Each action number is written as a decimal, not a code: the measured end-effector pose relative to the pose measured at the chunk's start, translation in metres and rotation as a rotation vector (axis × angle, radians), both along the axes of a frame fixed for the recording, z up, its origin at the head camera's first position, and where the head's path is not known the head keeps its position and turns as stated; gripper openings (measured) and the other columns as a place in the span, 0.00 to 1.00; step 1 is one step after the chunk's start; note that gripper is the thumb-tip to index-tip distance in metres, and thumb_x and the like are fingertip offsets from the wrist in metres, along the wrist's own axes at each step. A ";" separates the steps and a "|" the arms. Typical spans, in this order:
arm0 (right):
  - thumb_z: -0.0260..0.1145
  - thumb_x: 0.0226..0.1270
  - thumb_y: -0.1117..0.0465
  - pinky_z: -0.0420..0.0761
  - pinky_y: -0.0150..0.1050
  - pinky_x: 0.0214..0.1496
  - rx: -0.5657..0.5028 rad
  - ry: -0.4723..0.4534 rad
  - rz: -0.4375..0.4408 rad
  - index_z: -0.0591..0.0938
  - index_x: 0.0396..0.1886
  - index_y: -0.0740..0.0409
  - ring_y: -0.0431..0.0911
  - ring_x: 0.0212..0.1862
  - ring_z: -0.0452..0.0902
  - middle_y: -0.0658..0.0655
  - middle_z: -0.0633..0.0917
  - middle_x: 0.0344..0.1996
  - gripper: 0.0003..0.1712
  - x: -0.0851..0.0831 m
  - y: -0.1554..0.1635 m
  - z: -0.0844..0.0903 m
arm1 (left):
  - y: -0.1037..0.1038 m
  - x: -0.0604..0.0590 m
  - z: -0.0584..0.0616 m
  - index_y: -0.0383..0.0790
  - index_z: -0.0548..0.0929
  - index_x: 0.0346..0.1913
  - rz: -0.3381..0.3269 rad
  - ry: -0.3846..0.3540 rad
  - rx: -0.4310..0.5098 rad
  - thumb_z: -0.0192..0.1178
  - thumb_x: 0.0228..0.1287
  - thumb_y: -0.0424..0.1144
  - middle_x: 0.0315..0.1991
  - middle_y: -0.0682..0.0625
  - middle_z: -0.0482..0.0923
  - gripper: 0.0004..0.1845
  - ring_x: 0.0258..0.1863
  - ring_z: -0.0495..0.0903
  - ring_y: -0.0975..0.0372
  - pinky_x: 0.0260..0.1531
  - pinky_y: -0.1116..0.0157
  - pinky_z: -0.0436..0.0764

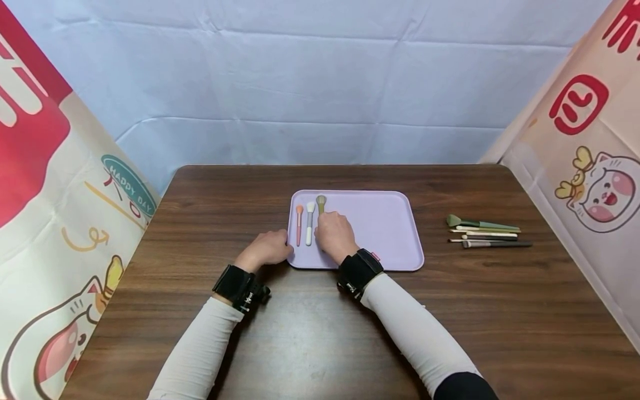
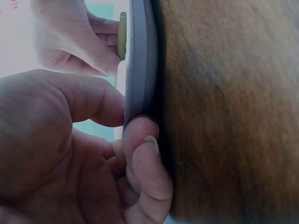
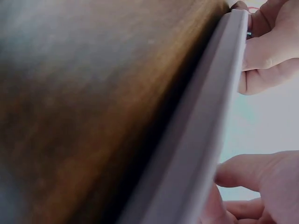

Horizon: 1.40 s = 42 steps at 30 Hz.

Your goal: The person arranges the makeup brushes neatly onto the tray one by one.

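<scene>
A lilac tray [image 1: 382, 230] lies on the table. My left hand [image 1: 270, 248] grips its left edge; in the left wrist view the thumb [image 2: 100, 100] is on the rim and curled fingers [image 2: 152, 172] are against the outer side. Over the tray's left part, my right hand [image 1: 336, 233] holds an olive-green makeup brush [image 1: 321, 201], whose bristles point away from me. Part of that brush is hidden by the hand. To its left, a pink makeup brush [image 1: 299, 225] and a grey-and-white makeup brush [image 1: 309, 222] lie side by side in the tray, bristles at the far end.
Right of the tray, several makeup brushes [image 1: 487, 236] lie sideways in a loose pile on the wooden table [image 1: 225, 205]. A pale cloth [image 1: 310, 83] hangs behind the table, and printed cloths [image 1: 585, 183] hang at both sides.
</scene>
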State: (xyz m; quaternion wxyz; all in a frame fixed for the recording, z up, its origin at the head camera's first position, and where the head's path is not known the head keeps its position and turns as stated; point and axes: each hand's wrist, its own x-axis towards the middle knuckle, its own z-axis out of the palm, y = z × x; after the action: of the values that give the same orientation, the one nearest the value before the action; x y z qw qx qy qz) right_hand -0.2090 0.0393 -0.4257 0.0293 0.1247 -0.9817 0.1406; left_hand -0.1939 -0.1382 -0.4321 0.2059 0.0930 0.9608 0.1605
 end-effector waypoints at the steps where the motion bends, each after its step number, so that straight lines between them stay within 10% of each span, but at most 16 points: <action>1: 0.67 0.64 0.64 0.82 0.49 0.31 0.000 0.002 -0.001 0.84 0.24 0.64 0.56 0.29 0.85 0.64 0.87 0.28 0.10 0.000 0.000 -0.001 | 0.000 0.000 0.000 0.34 0.79 0.47 0.000 0.000 0.000 0.54 0.67 0.40 0.38 0.44 0.79 0.13 0.35 0.77 0.53 0.39 0.58 0.76; 22: 0.65 0.70 0.59 0.81 0.47 0.32 -0.033 -0.060 -0.046 0.78 0.20 0.59 0.54 0.28 0.82 0.59 0.84 0.24 0.17 -0.002 0.011 0.003 | 0.001 0.000 0.000 0.34 0.78 0.49 0.012 -0.018 0.016 0.53 0.68 0.40 0.37 0.45 0.79 0.14 0.35 0.77 0.53 0.37 0.59 0.75; 42: 0.66 0.68 0.57 0.82 0.52 0.45 0.028 -0.035 -0.042 0.84 0.51 0.63 0.58 0.46 0.83 0.62 0.85 0.44 0.17 0.004 0.036 0.014 | 0.001 0.002 0.003 0.33 0.77 0.50 0.011 -0.023 0.011 0.52 0.68 0.39 0.36 0.44 0.78 0.15 0.33 0.76 0.53 0.34 0.60 0.74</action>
State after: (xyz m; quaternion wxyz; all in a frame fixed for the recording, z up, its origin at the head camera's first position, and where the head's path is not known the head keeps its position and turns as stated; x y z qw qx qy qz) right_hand -0.2055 0.0756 -0.4118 0.0133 0.1020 -0.9864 0.1284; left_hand -0.1919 -0.1376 -0.4290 0.2156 0.0868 0.9580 0.1680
